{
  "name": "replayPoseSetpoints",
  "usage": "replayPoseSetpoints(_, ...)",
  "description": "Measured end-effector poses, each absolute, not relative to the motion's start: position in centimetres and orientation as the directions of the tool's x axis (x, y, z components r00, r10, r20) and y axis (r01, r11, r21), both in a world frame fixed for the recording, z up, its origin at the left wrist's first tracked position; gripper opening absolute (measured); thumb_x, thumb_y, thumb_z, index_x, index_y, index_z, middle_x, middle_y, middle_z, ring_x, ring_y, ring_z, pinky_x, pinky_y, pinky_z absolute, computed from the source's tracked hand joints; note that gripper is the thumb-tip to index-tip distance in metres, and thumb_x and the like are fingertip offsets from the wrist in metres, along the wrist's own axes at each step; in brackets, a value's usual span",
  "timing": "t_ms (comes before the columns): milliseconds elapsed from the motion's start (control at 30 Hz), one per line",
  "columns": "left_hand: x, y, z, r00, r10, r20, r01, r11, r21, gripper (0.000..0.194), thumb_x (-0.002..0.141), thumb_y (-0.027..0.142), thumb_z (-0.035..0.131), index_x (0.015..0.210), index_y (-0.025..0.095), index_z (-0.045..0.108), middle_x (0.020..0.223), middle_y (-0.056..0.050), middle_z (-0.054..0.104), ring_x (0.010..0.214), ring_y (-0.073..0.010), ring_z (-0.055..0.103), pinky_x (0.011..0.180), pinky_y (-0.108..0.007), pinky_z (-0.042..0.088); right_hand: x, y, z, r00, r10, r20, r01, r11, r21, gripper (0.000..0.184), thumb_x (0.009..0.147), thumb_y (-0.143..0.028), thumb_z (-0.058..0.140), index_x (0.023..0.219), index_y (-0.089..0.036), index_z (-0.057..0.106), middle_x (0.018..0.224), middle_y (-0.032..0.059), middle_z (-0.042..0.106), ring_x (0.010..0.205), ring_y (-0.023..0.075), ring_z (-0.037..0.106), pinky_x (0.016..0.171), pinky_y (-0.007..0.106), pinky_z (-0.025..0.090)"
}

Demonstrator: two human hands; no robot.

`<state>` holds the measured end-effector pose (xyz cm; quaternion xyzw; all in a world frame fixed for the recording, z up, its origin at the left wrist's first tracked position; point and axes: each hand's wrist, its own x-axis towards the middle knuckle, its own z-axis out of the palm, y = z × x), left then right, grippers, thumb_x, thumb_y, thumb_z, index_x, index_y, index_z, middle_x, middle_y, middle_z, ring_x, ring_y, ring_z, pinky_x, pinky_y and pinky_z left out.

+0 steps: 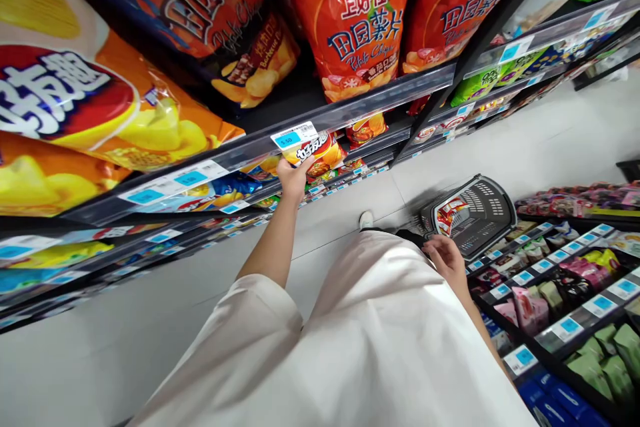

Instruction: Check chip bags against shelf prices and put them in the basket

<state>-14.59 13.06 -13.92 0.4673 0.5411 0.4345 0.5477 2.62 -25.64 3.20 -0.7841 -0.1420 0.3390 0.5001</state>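
Observation:
My left hand (292, 179) is stretched out to a lower shelf on the left rack, its fingers closed on a small orange and yellow snack bag (320, 152) just under a price label. My right hand (447, 260) hangs by my hip with its fingers curled round the handle of a dark shopping basket (487, 203). One red and white packet (448, 213) lies inside the basket. My white clothing fills the lower middle of the view.
Large chip bags (357, 7) hang over the shelf rail (310, 127) with blue price tags. Another rack (560, 280) of small packets stands close on the right. A narrow aisle of pale floor (525, 140) runs ahead between the racks.

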Motion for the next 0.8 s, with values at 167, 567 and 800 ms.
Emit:
replayPoseSetpoints(167, -13.3, 14.5, -13.6, 0.019, 0.993, -0.118, 0.108, 0.115, 0.987, 0.049, 0.065, 0.026, 0.083, 0.106, 0.009, 0.064, 0.103, -0.009, 0.073, 0.098, -0.0239, 0.070, 0.093, -0.036, 0.057, 2.6, -25.8, 3.2, 0.746, 0.539, -0.391, -0.131, -0.456, -0.880, 0.038, 0.086, -0.052, 0.076, 0.110, -0.026, 0.064, 0.094, 0.0041, 0.068, 0.085, 0.0213, 0.066, 0.082, 0.038, 0.052)
replayPoseSetpoints(567, -12.3, 16.6, -14.8, 0.015, 0.999, -0.033, 0.156, 0.030, 0.987, 0.050, 0.068, 0.027, 0.085, 0.112, 0.012, 0.065, 0.110, -0.012, 0.072, 0.112, -0.0282, 0.067, 0.100, -0.040, 0.054, 2.4, -25.9, 2.9, 0.767, 0.511, -0.388, -0.154, -0.441, -0.884, 0.039, 0.085, -0.054, 0.076, 0.110, -0.026, 0.064, 0.092, 0.0038, 0.069, 0.084, 0.0212, 0.066, 0.082, 0.037, 0.052)
replayPoseSetpoints(800, -12.0, 17.0, -14.8, 0.012, 0.998, -0.068, 0.135, 0.066, 0.989, 0.050, 0.073, 0.031, 0.084, 0.114, 0.012, 0.062, 0.111, -0.015, 0.072, 0.111, -0.0283, 0.068, 0.101, -0.041, 0.054, 2.5, -25.9, 2.6, 0.759, 0.513, -0.401, -0.156, -0.454, -0.877, 0.041, 0.084, -0.056, 0.076, 0.108, -0.025, 0.064, 0.091, 0.0050, 0.070, 0.084, 0.0223, 0.066, 0.081, 0.038, 0.053)
